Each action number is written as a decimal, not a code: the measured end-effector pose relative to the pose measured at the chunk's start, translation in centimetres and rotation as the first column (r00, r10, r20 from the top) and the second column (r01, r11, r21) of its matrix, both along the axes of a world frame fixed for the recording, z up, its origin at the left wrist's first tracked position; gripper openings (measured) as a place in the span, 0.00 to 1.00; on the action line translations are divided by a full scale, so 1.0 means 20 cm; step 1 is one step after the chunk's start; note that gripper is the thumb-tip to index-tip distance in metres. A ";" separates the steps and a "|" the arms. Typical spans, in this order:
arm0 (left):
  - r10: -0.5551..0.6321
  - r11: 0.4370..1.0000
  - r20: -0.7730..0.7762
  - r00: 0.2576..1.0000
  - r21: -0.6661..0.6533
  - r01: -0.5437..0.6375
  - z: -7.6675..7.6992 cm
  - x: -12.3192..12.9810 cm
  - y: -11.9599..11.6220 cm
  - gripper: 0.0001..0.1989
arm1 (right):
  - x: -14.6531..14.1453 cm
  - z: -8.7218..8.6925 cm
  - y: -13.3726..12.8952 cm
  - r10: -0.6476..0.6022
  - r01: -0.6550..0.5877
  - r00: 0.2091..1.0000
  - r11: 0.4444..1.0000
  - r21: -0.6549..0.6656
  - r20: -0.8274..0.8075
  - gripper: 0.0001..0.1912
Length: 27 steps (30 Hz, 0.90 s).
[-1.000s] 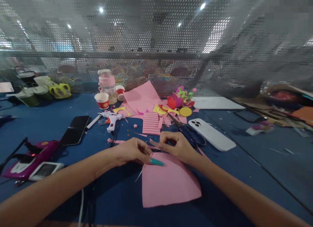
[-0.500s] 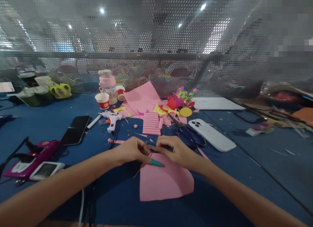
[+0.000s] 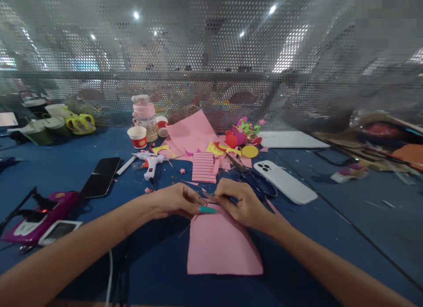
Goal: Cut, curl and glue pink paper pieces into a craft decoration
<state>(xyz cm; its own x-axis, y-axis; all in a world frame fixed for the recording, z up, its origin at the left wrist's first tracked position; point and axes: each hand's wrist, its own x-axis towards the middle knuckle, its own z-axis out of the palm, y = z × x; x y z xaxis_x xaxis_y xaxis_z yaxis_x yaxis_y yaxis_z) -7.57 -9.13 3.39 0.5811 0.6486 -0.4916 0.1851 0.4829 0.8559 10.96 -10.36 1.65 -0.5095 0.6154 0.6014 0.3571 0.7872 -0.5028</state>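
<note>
A pink sheet [image 3: 224,249] of paper or foam lies in front of me on the blue table, its upper edge between my two hands. My left hand [image 3: 178,203] is closed on the top left of that edge, the thumb with its long teal nail lying over it. Opposite, my right hand [image 3: 238,203] pinches the top right of the edge, fingers curled. What the fingertips press together at the edge is partly hidden. Just beyond my hands lie a pink striped piece [image 3: 204,168] and dark-handled scissors [image 3: 256,183].
A white glue gun [image 3: 150,161], a black phone [image 3: 102,177] and a purple power strip [image 3: 42,216] lie to the left. A white phone [image 3: 286,182] is on the right. Paper cups [image 3: 138,137], a pink-lidded bottle [image 3: 145,117], pink scraps [image 3: 193,130] and colourful cut-outs [image 3: 243,137] stand or lie farther back.
The pink sheet's lower part has flattened and turned slightly, its bottom edge now straighter. My left thumb has shifted up and left along the edge. Both hands keep their grip.
</note>
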 end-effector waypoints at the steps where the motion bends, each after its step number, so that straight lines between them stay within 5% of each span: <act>1: 0.003 1.000 -0.007 1.000 -0.005 -0.004 0.00 0.00 0.00 0.13 | 0.00 0.00 0.00 0.001 -0.001 1.000 1.000 0.011 -0.001 0.10; 10: 0.026 0.996 0.003 1.000 -0.088 -0.026 0.00 0.01 -0.01 0.13 | 0.00 0.00 0.00 0.001 0.000 1.000 0.999 0.043 -0.015 0.10; 14: 0.045 0.995 0.020 0.999 -0.089 -0.043 0.00 0.01 -0.02 0.13 | 0.00 0.01 0.01 -0.029 0.025 0.999 0.989 -0.145 -0.025 0.15; 20: 0.034 0.993 0.016 0.999 -0.110 -0.032 0.00 0.02 -0.03 0.15 | 0.00 0.01 0.04 -0.052 -0.041 0.990 0.778 -0.627 -0.129 0.23; 23: 0.015 0.993 0.020 1.000 -0.119 -0.012 0.00 0.03 -0.03 0.15 | -0.01 0.01 0.04 -0.050 -0.119 0.974 0.721 -0.682 -0.222 0.22; 27: -0.029 0.992 0.022 0.999 -0.125 0.032 -0.01 0.03 -0.04 0.16 | -0.02 0.01 0.04 -0.036 -0.165 0.960 0.731 -0.662 -0.279 0.20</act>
<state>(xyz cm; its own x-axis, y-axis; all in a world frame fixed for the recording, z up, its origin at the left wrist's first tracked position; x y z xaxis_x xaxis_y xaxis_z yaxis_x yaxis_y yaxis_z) -7.01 -9.91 3.10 0.6103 0.5646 -0.5557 0.1845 0.5809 0.7928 10.53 -9.66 1.93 -0.4537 0.8778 0.1537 0.0981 0.2206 -0.9704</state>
